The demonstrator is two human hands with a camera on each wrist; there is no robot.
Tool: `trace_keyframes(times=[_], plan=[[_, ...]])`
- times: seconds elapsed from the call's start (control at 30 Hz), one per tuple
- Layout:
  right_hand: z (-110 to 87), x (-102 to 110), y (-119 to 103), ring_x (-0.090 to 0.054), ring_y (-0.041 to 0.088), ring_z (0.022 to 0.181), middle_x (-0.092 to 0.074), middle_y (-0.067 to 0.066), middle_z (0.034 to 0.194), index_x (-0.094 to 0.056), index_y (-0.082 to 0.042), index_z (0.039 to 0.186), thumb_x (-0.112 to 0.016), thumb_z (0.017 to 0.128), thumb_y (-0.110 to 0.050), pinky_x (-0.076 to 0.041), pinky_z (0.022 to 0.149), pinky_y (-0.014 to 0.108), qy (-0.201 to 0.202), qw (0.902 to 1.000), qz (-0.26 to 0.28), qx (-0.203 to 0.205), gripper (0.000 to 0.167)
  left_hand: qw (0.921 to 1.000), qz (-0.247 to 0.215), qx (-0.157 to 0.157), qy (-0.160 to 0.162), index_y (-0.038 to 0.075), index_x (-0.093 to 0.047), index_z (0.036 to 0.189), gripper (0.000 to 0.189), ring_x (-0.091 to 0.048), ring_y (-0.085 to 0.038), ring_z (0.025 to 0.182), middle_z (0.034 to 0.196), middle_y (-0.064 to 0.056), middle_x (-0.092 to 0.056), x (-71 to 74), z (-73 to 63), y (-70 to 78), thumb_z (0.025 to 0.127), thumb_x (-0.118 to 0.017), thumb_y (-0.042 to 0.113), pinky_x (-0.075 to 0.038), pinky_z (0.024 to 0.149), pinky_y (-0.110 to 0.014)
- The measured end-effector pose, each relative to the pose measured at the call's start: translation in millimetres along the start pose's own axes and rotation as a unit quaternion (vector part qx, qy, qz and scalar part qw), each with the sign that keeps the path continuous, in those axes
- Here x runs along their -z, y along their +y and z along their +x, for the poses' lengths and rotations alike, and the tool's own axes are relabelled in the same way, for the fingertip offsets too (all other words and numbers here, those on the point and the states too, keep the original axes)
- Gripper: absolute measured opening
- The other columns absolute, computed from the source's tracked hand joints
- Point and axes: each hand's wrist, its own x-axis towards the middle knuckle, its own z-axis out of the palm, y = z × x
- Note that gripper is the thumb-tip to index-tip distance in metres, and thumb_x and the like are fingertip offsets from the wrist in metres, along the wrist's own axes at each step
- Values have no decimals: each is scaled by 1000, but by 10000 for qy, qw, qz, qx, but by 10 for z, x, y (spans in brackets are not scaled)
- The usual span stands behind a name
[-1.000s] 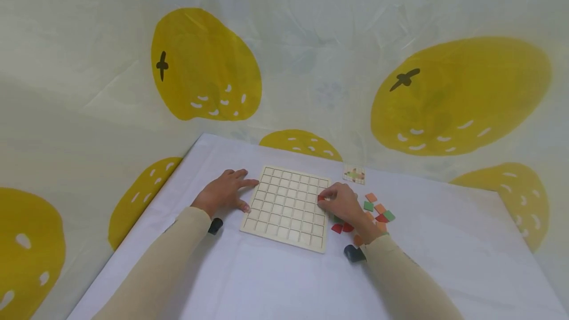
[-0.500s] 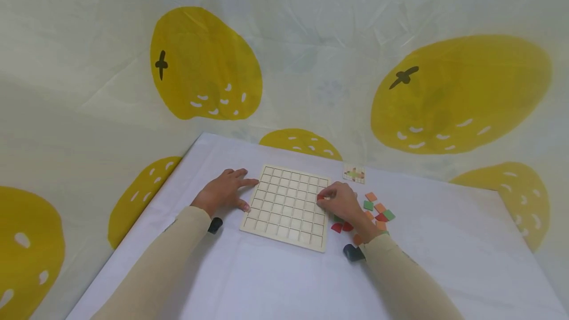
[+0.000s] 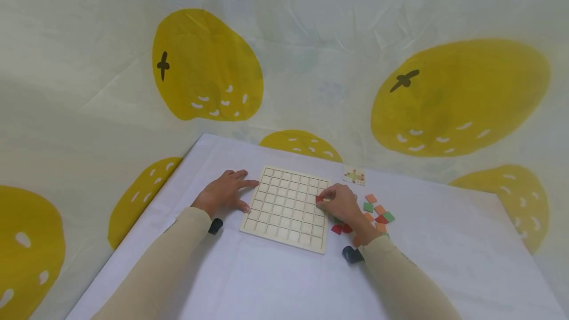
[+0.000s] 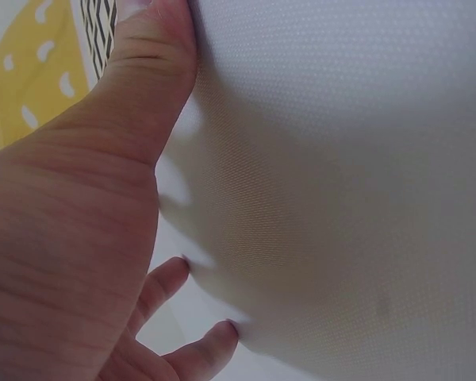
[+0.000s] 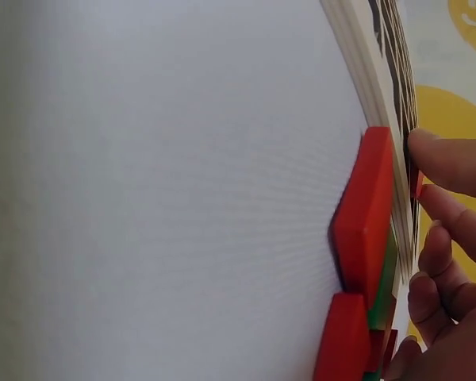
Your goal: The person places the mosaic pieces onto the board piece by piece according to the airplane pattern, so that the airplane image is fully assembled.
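Note:
A pale wooden board (image 3: 284, 207) with a grid of square recesses lies on the white-covered table. At its left edge my left hand (image 3: 223, 192) rests with fingers spread, thumb and index finger right at the rim. Over the board's right-hand columns, my right hand (image 3: 345, 205) pinches a small red tile (image 3: 319, 199) between thumb and index finger. The right wrist view shows only a sliver of that tile (image 5: 417, 182) between the fingertips, low over the grid. In the left wrist view the thumb (image 4: 155, 48) reaches toward the board's edge.
Right of the board lie loose tiles: red ones (image 3: 337, 229), green ones (image 3: 368, 207) and orange ones (image 3: 371, 198), some partly under my right hand. A small pattern card (image 3: 354, 176) lies behind them, near the table's back edge. A fruit-printed curtain (image 3: 311, 63) hangs behind.
The right hand has shifted very slightly leftward over the board with the red tile still pinched. The left hand has stayed in place.

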Motion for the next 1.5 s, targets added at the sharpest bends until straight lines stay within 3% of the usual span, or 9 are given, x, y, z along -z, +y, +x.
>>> trace_keyframes(times=[0.23,0.67,1.17,1.5], plan=[[11,0,-11,-55,26,105,-67,7,107,-77,-21,122,-84,88,-27,-37,99,54,55,9994,-65,341,35,10000,36,-11,-4,40,-46,157,90,-36,-40,152,170,-10,-34,-16,23,-15,76,-82,59,-43,120,-55],[16,34,-5,-53,27,107,-68,6,108,-82,-24,111,-82,89,-27,-34,100,55,-21,9994,-66,332,22,9999,-44,9,-121,40,-45,157,92,-35,-40,153,171,-10,-33,9,40,-24,75,-83,59,-41,121,-56],[-26,76,31,-55,26,102,-67,7,106,-81,-17,112,-83,88,-28,-47,81,37,75,9999,-32,144,27,9999,14,-54,-96,39,-44,158,92,-35,-41,153,171,-12,-32,22,10,-10,76,-82,59,-42,120,-57],[-70,66,23,-54,27,103,-66,8,106,-81,-14,106,-81,88,-27,-46,79,34,203,9997,96,30,22,9999,23,-97,-50,39,-44,158,92,-35,-41,153,171,-11,-32,-18,24,-33,77,-81,60,-42,121,-56]])
